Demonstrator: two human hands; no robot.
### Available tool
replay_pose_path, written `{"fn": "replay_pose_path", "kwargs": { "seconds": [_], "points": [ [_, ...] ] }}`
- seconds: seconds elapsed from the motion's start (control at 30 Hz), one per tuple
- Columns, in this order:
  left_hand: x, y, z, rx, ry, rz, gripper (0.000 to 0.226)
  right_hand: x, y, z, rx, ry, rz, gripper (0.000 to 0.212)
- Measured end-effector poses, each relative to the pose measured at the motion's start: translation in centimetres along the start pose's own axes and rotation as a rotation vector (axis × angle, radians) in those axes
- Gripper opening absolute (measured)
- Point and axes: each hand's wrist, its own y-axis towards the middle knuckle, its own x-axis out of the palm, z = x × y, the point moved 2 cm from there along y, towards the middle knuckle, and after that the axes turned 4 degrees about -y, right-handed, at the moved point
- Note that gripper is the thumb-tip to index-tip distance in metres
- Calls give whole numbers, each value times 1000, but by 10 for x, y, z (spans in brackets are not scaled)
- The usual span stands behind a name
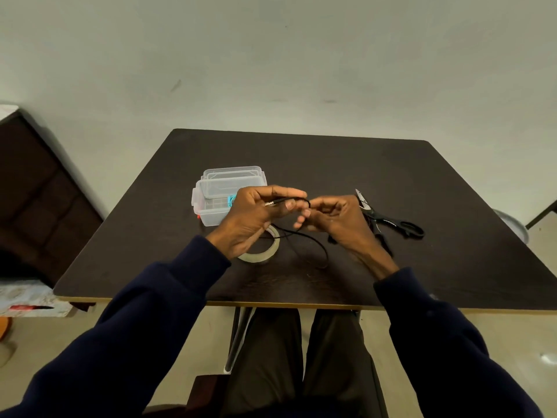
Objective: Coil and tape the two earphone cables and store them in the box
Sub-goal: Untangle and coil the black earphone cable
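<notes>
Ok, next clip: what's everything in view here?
table: one, dark brown, centre
clear plastic box: one, transparent, open, on the table's left half
lid: one, transparent, at the box's far side
teal item: one, in the box, partly hidden by the left hand; too unclear to identify
tape roll: one, clear, flat on the table below the left hand
black earphone cable: one, plug end lifted, the rest trailing on the table
scissors: one pair, black handles, right of the hands
cabinet: one, dark, far left
left hand: fingers holding the cable's plug end
right hand: fingers pinching the cable
sleeves: two, navy
</notes>
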Motion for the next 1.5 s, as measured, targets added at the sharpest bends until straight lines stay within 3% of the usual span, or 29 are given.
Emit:
{"fn": "replay_pose_path", "kwargs": {
  "seconds": [0.07, 0.23, 0.3, 0.37, 0.47, 0.73, 0.83, 1.0, 1.2, 1.27, 1.33, 1.43, 1.5],
  "points": [
    [-5, -5, 5, -135, -196, -44, 31, -3, 2, -6, -55, -12, 19, 19],
    [-15, -10, 19, -457, -514, -143, 53, -13, 12, -33, -293, -401, -41, 19],
    [-14, -10, 26, -520, -523, -267, 60, -15, 15, -41, -342, -506, -84, 20],
    [-14, -8, 28, -554, -363, -362, 62, -15, 16, -48, -349, -533, -118, 22],
    [-7, -6, 22, -530, -128, -377, 60, -12, 17, -57, -356, -560, -126, 22],
    [11, -6, 3, -365, -43, -127, 36, -12, 18, -60, -366, -522, -63, 11],
    [14, -4, 3, -305, -79, -89, 35, -15, 20, -57, -376, -504, -46, 10],
    [21, -6, 9, -270, -326, -169, 28, -13, 22, -42, -346, -359, 18, 12],
    [24, 10, 15, -27, -564, -164, 44, 32, -12, 8, 60, 129, 160, 13],
    [23, 18, 13, 65, -522, -98, 49, 42, -21, 10, 119, 142, 123, 18],
    [24, 21, 9, 117, -415, 2, 49, 45, -26, -1, 84, -13, 62, 20],
    [19, 26, 10, 268, 111, 174, 34, 32, -28, -25, -110, -465, 11, 18],
    [15, 29, 8, 321, 466, 154, 26, 15, -23, -40, -252, -734, 42, 15]
  ]
}}
